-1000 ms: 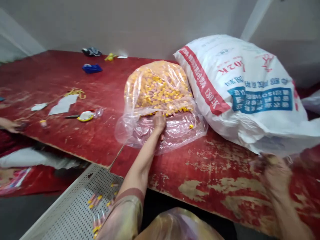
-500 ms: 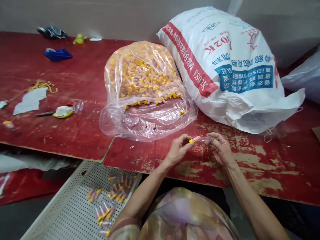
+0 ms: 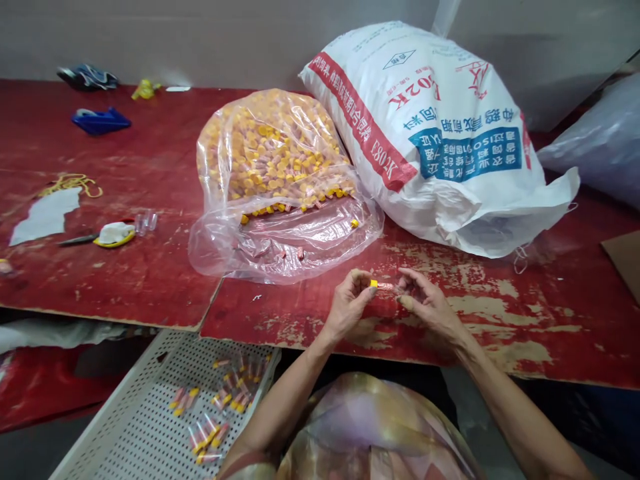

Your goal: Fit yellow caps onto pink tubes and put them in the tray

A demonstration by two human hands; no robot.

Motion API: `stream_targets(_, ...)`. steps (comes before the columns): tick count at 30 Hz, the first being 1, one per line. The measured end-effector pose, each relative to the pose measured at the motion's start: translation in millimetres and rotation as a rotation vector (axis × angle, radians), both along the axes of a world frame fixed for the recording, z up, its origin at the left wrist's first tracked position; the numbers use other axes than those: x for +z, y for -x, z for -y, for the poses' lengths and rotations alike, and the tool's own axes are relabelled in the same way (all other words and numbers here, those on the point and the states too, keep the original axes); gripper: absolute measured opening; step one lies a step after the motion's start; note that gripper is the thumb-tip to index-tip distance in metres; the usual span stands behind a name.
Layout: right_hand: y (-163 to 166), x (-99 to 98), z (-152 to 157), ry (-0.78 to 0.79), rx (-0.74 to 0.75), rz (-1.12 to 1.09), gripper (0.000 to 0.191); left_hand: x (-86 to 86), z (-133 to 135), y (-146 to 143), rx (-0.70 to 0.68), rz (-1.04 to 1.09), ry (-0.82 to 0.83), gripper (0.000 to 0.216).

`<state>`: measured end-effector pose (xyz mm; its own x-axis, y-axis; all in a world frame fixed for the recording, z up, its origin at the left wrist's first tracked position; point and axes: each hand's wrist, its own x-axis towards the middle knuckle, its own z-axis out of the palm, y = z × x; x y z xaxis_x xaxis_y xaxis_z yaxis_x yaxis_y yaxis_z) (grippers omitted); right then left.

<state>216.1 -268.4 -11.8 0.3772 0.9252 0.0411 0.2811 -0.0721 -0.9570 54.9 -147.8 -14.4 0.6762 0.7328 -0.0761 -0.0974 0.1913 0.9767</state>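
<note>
Yellow-capped piece [image 3: 381,285] pinched between both hands [image 3: 387,303] above worn red table [image 3: 150,267].

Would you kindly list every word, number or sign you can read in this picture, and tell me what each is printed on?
"E80" followed by an unclear character, seen upside down: on the red stripe of the white woven sack.
"02K", also inverted, in red: near the top of the same sack.
Diamond-shaped logo near the sack's top: its characters are too small to read.
Characters on the red stripe and in the blue panel: inverted and too blurred to read.
Nothing else carries readable text.
</note>
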Motion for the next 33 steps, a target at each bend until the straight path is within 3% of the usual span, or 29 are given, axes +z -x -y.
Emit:
stream_targets(5, 9.0, -1.1, -4.8, -0.040, 0.095, 0.174, 0.023, -7.2, 21.8, -9.8, 0.011, -0.021, -0.088, 0.025)
stream_targets(8, 15.5, -4.3, -7.5, -0.121, 0.066, 0.208, 0.017, -8.1, 34.4, -9.8, 0.098, -0.043, -0.277, 0.027)
stream_targets(11, 18.9, -9.0, -9.0, -0.181, 0.040, 0.263, 0.014, -7.6, 34.7, -2.9, 0.083, -0.044, -0.366, 0.033)
stream_targets(14, 22.7, -8.8, -9.9, -0.174, 0.135, 0.307, 0.014, -5.5, 20.7, 1.2, 0.006, -0.120, -0.227, 0.050)
stream_targets(18, 38.4, -3.2, -12.0, -0.247, 0.356, 0.313, 0.010, -1.2, 3.7, -11.5, 0.082, -0.164, 0.189, 0.071)
stream_targets(21, 52.6, -5.0, -13.0, -0.273, 0.403, 0.331, 0.008, -1.6, 3.4, -22.4, 0.062, -0.101, 0.381, 0.075)
stream_targets(25, 62.8, -14.0, -13.8, -0.287, 0.388, 0.356, 0.004, -7.0, 10.0, -16.7, 0.050, -0.149, 0.368, 0.074)
stream_targets(28, 66.5, -15.2, -19.9, -0.287, 0.466, 0.376, 0.006, -10.1, 5.0, -3.0, 0.089, -0.186, 0.330, 0.072)
stream_targets(30, 70.3, -11.9, -26.8, -0.250, 0.472, 0.461, 0.009, -6.9, -1.7, 5.8, 0.009, -0.198, 0.288, 0.070)
stream_targets(33, 72.6, -5.5, -35.7, -0.244, 0.349, 0.544, 0.015, 5.3, -4.8, 24.5, -0.166, -0.236, 0.188, 0.055)
